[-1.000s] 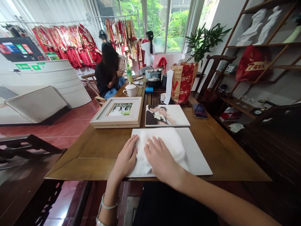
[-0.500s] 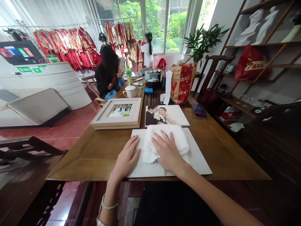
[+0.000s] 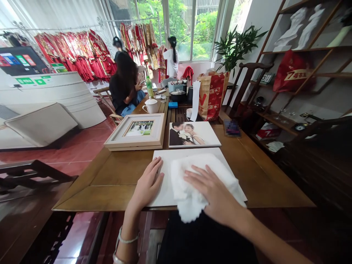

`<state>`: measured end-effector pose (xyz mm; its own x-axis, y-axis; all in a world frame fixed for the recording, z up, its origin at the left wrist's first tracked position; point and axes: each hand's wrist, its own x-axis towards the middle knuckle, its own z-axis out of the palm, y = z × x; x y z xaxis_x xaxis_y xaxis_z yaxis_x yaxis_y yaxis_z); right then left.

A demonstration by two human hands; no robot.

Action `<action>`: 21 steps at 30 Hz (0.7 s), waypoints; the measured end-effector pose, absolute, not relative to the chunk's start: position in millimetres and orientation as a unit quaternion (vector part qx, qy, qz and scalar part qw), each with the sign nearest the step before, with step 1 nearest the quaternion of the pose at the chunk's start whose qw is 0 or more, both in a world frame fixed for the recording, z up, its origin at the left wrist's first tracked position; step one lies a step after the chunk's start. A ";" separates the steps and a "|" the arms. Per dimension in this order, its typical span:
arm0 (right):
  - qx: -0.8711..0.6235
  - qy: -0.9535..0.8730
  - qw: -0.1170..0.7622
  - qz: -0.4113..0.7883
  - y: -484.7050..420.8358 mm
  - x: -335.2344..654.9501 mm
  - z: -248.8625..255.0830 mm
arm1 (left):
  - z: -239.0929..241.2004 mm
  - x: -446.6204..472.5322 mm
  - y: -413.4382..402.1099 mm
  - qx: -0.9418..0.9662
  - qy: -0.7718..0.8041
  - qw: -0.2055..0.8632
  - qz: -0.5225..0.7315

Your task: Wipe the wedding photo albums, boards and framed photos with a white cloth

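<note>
A white board (image 3: 167,192) lies flat at the table's near edge. My left hand (image 3: 149,182) rests on its left side, fingers stretched out, holding nothing. A folded white cloth (image 3: 206,159) covers much of the board's right half, and one corner hangs over the near edge. Flat on top of this cloth is my right hand (image 3: 217,193), its fingers extended and pressing it down rather than wrapped round it. Just beyond the board is a couple's photo print (image 3: 205,134). To the left of that print sits a light wooden picture frame (image 3: 160,139) with a small photo inside.
Farther along the wooden table (image 3: 115,176) stand a lidded white cup (image 3: 151,106), a green bottle (image 3: 149,88) and a red-and-brown paper bag (image 3: 213,97). A dark small item (image 3: 232,128) lies at the right. A seated person (image 3: 123,84) is at the table's left side.
My right hand and the cloth have slid toward me and to the right across the board. The cloth's corner now hangs past the near edge. My left hand stays in place.
</note>
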<state>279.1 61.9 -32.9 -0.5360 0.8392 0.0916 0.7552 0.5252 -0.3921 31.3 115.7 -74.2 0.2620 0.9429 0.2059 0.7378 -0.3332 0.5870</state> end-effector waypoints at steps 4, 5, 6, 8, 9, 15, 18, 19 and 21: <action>-0.528 -0.830 0.129 0.123 113.3 305.8 -34.3 | -73.6 30.7 116.0 0.773 0.543 0.191 0.266; -0.542 -0.822 0.129 0.114 121.5 311.7 -35.6 | -73.8 30.6 116.1 0.773 0.544 0.191 0.266; -0.553 -0.816 0.130 0.107 126.2 316.6 -37.1 | -74.0 30.6 116.2 0.773 0.544 0.190 0.265; -0.565 -0.809 0.129 0.097 123.6 322.4 -40.8 | -74.3 30.7 116.2 0.773 0.545 0.190 0.265; -0.567 -0.809 0.125 0.088 116.4 323.4 -42.9 | -74.4 30.8 116.2 0.772 0.545 0.190 0.264; -0.523 -0.847 0.080 0.049 27.6 323.4 -50.1 | -73.0 32.6 115.7 0.771 0.553 0.193 0.251; -0.498 -0.861 0.073 0.070 -1.6 332.4 -45.0 | -72.7 32.8 116.5 0.774 0.549 0.193 0.249; -0.497 -0.861 0.071 0.077 -3.8 336.4 -42.5 | -72.8 32.7 116.9 0.776 0.547 0.192 0.249; -0.502 -0.858 0.064 0.091 3.8 344.3 -37.9 | -73.0 32.1 117.6 0.780 0.542 0.190 0.250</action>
<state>344.3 3.8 -37.9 -0.4885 0.8723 0.0183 0.8493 0.4802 -0.2193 32.1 117.6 -73.0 0.2878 0.9398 0.1844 0.7494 -0.3409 0.5676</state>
